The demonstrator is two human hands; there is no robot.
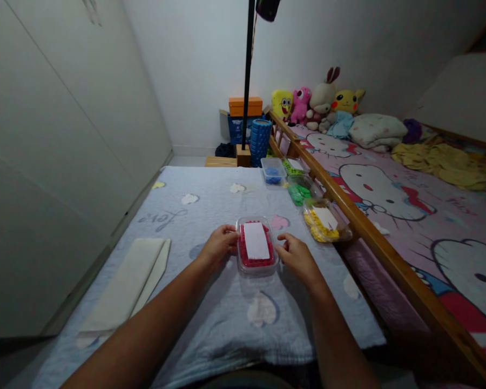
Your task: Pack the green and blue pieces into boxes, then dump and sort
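Note:
A clear plastic box (256,243) with red pieces inside and a white label on its lid sits in front of me on the cloth-covered table. My left hand (222,244) grips its left side, fingers curled at the edge. At the right side, my right hand (295,256) has its thumb and bent fingers against the box's rim. What the red pieces are, I cannot make out through the plastic.
Along the table's right edge stand clear boxes with yellow pieces (319,224), green pieces (300,193) and blue pieces (272,174). A folded off-white sheet (125,286) lies at left. A wooden bed rail (340,205) borders the right; a black pole (247,81) rises behind.

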